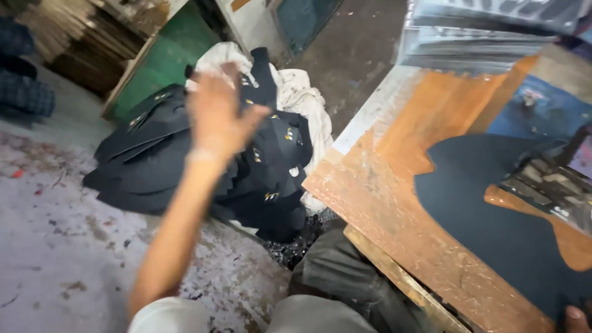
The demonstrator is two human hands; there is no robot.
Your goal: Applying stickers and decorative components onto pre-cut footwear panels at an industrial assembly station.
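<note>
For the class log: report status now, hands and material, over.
Left hand open, empty, raised over pile of black cut pieces on the floor. Right hand barely in view, thumb on dark sheet on the wooden board. Nothing between hand and pile.

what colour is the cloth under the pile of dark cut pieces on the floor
White, slightly soiled cloth beneath the black cut pieces; seen in the head view.

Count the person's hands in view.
2. Left hand raised open over the pile of dark fabric pieces; right hand, only fingers showing, at the frame's bottom right corner.
</note>
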